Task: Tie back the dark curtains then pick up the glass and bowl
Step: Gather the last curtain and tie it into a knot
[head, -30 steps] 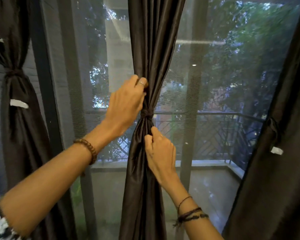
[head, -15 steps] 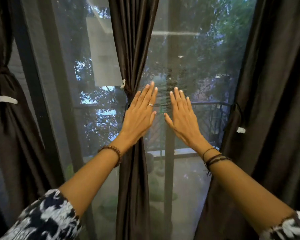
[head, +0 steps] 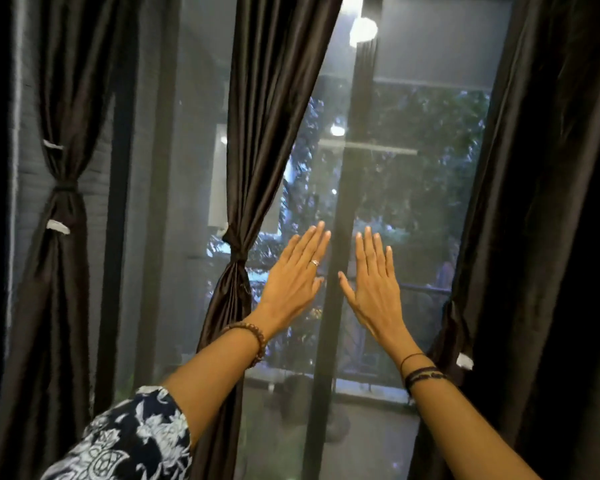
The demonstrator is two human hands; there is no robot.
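Both hands are raised flat in front of the window [head: 413, 209], backs to the camera, fingers straight and held close together, holding nothing. The left hand [head: 293, 278] wears a ring and sits just right of the middle curtain [head: 267, 116]; whether it touches the cloth I cannot tell. The right hand [head: 373, 285] is beside it, a narrow gap between them. The middle curtain is dark, glossy cloth, hanging upright and cinched at a knot [head: 237, 249], flaring above and below it. The left curtain [head: 63, 271] is tied the same way. The right curtain [head: 541, 202] hangs broad and dark.
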